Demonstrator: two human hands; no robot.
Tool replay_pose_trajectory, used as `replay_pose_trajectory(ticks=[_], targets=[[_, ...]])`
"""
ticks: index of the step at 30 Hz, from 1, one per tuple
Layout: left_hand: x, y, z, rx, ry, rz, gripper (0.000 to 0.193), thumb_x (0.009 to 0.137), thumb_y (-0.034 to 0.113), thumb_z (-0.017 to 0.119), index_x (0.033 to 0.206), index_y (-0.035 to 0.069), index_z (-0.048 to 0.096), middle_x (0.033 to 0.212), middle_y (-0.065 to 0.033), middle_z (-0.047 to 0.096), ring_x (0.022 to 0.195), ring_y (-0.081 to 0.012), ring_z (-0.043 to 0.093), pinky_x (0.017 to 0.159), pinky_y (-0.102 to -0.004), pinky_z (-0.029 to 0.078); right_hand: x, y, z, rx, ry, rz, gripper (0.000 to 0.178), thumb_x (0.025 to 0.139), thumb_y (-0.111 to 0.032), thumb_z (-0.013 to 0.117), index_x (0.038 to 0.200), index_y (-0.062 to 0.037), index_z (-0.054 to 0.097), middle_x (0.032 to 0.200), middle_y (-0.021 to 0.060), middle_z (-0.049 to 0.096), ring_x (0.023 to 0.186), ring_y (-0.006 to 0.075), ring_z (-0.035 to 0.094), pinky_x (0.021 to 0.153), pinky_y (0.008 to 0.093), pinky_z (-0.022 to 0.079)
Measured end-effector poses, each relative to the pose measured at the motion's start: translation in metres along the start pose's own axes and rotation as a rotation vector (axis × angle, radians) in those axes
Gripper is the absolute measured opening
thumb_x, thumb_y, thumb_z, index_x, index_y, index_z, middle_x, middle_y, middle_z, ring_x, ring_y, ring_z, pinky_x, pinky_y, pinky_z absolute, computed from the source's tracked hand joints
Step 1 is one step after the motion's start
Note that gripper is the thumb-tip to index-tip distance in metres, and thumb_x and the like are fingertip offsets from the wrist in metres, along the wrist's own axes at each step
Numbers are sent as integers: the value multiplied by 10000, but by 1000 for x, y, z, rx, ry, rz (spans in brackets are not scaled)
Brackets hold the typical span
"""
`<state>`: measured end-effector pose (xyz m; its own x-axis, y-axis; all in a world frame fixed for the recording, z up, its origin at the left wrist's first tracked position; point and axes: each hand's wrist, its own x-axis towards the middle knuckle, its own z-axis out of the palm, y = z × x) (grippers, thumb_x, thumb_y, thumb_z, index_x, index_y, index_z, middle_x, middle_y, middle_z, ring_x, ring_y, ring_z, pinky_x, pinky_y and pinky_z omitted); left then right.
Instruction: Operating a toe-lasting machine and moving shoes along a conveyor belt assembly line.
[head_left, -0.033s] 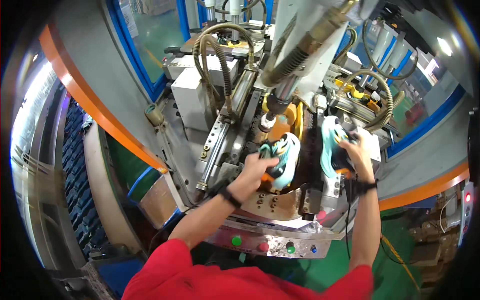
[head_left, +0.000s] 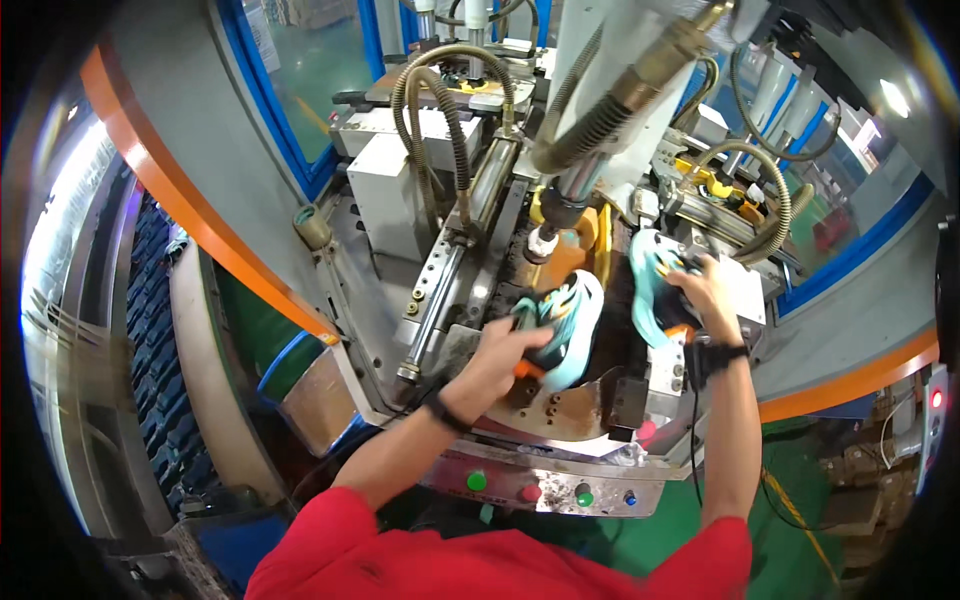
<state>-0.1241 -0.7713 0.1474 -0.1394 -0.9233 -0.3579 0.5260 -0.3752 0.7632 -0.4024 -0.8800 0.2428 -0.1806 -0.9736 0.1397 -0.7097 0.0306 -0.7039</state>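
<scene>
- Fingers of your left hand [head_left: 500, 355] wrap a pale turquoise shoe [head_left: 575, 330] with a white sole, gripping it at the heel end, where an orange part shows just under the fingertips.
- Your right hand [head_left: 705, 290] closes on a second shoe [head_left: 650, 290] of the same colours, held up beside the first; its toe curves down past your fingers toward the wrist.
- Between your two sets of fingers sits the dark bed of the press [head_left: 560, 410], and above them hangs the brass-coloured ram [head_left: 610, 110].
- Both shoes are right at the machine's work spot, one in each hand, neither one let go.
- Nothing has shifted from the other view of this instant: hands, shoes and ram sit as they did, so the loading reads as mid-step.
- Below your wrists, the green and red buttons [head_left: 530, 490] sit untouched on the front panel.
</scene>
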Motion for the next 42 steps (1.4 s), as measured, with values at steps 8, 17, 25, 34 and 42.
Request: replay_pose_trajectory(ticks=[8,17,25,34,42], targets=[[-227,43,-61,13,359,135,538,766,18,699,1261,-55,501,1087,-88,615,974,-171,615,903,-316,496,55,-8,185,-414,-163,-63,455,683,-212,720,1033,41,578,941,264,679,905,395,671,804,445,537],[-356,-23,-81,-222,891,562,433,827,39,621,1238,-50,521,1077,-105,635,936,-203,663,840,-310,538,34,10,226,-408,-31,-285,427,736,-186,677,1055,9,470,1029,293,627,1004,437,607,856,499,498],[-406,-110,-61,-578,1073,482,347,865,82,659,1174,-45,566,1059,-98,650,924,-187,655,844,-304,520,-279,-45,167,207,-529,-824,111,827,-14,570,932,-9,605,902,191,619,866,377,598,766,436,474],[-478,-166,-30,-783,1354,508,271,873,71,661,1108,-50,601,976,-81,662,856,-179,658,730,-315,540,-338,100,308,117,-738,-1044,115,792,-62,551,896,-29,585,906,177,551,893,387,530,798,458,434],[-582,-256,-42,-1084,1575,507,242,839,48,687,1033,-63,596,903,-123,649,765,-241,667,647,-388,577,-357,10,269,60,-472,-1120,235,909,-185,566,943,17,681,854,223,640,790,369,605,716,438,488]])
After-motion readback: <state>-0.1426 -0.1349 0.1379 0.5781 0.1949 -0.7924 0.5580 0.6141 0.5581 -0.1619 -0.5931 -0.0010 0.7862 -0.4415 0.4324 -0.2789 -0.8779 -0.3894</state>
